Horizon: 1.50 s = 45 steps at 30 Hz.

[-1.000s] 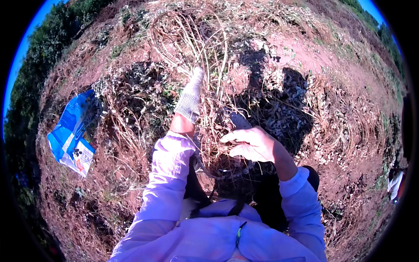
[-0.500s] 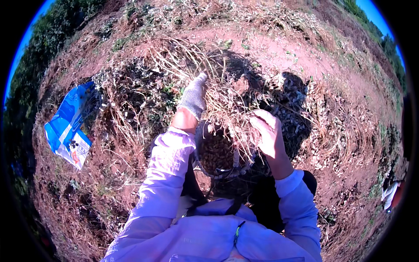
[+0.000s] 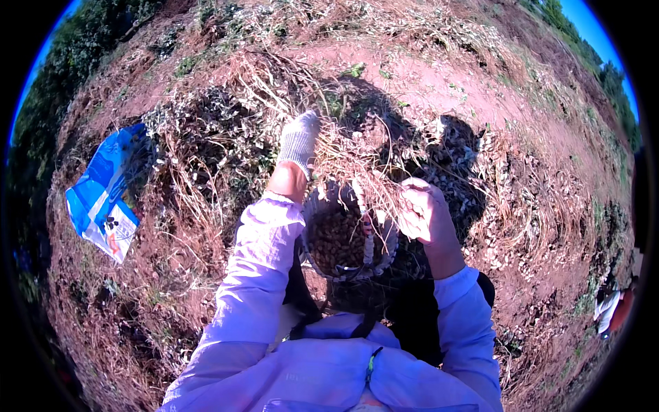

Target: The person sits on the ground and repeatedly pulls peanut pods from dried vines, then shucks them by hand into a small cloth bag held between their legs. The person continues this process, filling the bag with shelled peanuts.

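Note:
My left hand [image 3: 301, 137], in a pale knitted glove, is closed around a bundle of dried peanut plants [image 3: 353, 156]. Stems spread away past the glove, while the tangled roots hang toward my right. At the right end of those roots is my bare right hand [image 3: 427, 211], its fingers curled together; what they pinch is hidden. Below the bundle, between my arms, stands a round basket [image 3: 368, 250] with a pale wrapped handle. Brown peanut pods [image 3: 335, 240] lie inside it. The roots hang over the basket's far side and partly cover it.
A blue and white plastic sack [image 3: 103, 196] lies on the left. Heaps of dry plants [image 3: 535, 199] cover the ground on both sides, with bare reddish soil [image 3: 419, 72] beyond. Something white and reddish [image 3: 609, 309] sits at the far right edge. Trees [image 3: 75, 62] stand at the upper left.
My left hand has shifted slightly left with the bundle. The fingers of my right hand have curled in more and sit slightly lower. More of the basket's handle shows.

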{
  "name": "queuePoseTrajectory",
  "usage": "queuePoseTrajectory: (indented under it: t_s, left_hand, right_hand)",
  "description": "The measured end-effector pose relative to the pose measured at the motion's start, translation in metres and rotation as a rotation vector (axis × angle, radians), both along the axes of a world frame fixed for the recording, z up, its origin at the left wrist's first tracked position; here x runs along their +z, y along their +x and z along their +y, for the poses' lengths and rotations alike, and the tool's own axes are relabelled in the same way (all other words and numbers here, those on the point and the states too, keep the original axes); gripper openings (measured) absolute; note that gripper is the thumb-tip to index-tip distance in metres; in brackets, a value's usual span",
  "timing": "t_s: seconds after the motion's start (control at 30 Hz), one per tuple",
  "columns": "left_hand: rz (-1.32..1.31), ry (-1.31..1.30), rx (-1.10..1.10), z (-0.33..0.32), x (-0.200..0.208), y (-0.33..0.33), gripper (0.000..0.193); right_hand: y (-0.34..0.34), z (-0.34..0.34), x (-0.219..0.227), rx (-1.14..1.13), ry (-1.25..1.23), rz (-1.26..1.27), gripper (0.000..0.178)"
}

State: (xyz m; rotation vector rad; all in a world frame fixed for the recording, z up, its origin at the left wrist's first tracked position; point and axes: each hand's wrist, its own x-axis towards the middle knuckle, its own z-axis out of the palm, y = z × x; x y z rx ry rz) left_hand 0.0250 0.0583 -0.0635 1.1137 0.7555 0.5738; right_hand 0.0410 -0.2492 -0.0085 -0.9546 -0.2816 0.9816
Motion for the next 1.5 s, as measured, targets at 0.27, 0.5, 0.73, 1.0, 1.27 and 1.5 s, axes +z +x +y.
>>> queuePoseTrajectory:
  t_s: [0.27,0.5,0.73,1.0,1.27,1.5]
  left_hand:
    - [0.026,0.438,0.157,0.112,0.056,-0.069,0.025]
    - [0.744,0.556,0.473,0.277,0.058,-0.242,0.047]
    - [0.311,0.662,0.104,0.086,0.076,-0.153,0.037]
    - [0.226,0.595,-0.79,-0.102,0.066,-0.052,0.027]
    - [0.396,0.656,-0.858,-0.121,0.028,-0.027,0.033]
    - [0.442,0.648,-0.833,-0.119,0.022,-0.023,0.035]
  right_hand:
    - [0.022,-0.013,-0.04,-0.26,-0.377,-0.316,0.009]
    - [0.028,-0.025,-0.078,0.19,-0.723,-1.086,0.045]
    - [0.114,-0.127,-0.139,-0.033,-1.118,-1.174,0.032]
    - [0.06,-0.211,-0.28,0.571,-1.442,-0.982,0.018]
    - [-0.001,-0.159,-0.375,0.071,-1.685,-0.596,0.026]
    - [-0.009,-0.161,-0.394,-0.124,-1.693,-0.488,0.032]
